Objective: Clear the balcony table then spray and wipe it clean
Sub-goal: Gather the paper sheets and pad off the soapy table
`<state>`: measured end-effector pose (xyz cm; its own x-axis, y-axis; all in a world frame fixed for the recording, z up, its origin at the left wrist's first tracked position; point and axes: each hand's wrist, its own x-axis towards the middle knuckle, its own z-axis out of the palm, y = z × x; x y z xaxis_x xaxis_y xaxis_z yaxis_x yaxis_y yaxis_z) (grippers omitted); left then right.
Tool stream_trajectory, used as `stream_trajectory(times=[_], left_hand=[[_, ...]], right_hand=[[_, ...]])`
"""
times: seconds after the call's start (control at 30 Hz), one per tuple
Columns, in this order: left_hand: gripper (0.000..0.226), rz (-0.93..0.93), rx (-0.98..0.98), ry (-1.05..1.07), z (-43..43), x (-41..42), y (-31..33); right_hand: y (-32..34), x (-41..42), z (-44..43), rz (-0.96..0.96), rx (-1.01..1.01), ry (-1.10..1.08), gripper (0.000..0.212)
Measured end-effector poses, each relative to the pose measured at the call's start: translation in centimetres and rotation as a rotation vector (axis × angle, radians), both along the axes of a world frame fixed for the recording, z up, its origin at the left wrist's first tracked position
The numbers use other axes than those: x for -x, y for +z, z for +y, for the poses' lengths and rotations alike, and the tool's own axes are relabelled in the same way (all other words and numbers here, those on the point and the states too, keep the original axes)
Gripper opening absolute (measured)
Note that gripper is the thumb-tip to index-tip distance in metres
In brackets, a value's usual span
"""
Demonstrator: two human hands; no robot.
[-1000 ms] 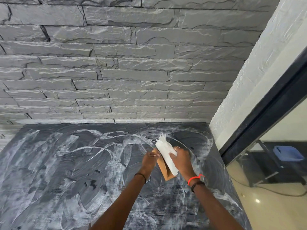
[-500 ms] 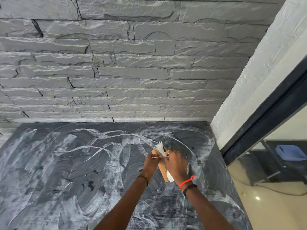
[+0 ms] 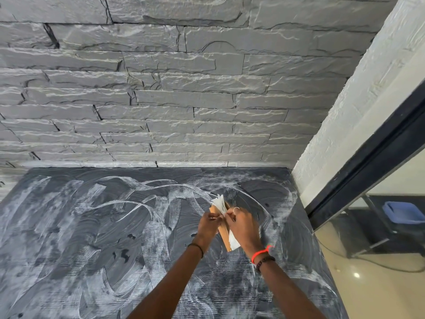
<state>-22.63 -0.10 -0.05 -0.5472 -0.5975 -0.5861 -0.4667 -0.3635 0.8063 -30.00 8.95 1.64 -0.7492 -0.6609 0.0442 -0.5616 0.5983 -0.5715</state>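
Tissue (image 3: 220, 202) and its tan backing (image 3: 224, 236) sit pinched between my left hand (image 3: 209, 223) and right hand (image 3: 244, 226) over the bench's (image 3: 92, 249) far right part, so I should fold a fresh face outward before wiping the white streaks (image 3: 138, 203) edge to edge.

No readable text, label, brand, number or sign anywhere in view. Checked outward from the table (image 3: 92, 249): its dark top carries only white smeared streaks, no lettering. The paper wad (image 3: 220, 203) held above it shows no print. Stone wall (image 3: 161, 88) behind the table is bare. Blue bin (image 3: 404, 211), right of the table behind glass, is too small to show any marking.
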Motion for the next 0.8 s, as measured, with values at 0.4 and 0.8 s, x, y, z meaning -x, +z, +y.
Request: stream_trajectory(times=[0.4,0.8], left_hand=[[0.039,-0.016,-0.078,-0.025,0.7,-1.0,-1.1],[0.061,0.097,-0.151,0.037,3.2,-2.6,1.9]], right_hand=[[-2.3,2.8,1.3,-0.629,0.110,-0.265,0.037],[-3.3,0.2,2.0,-0.799,0.240,-0.262,0.031]])
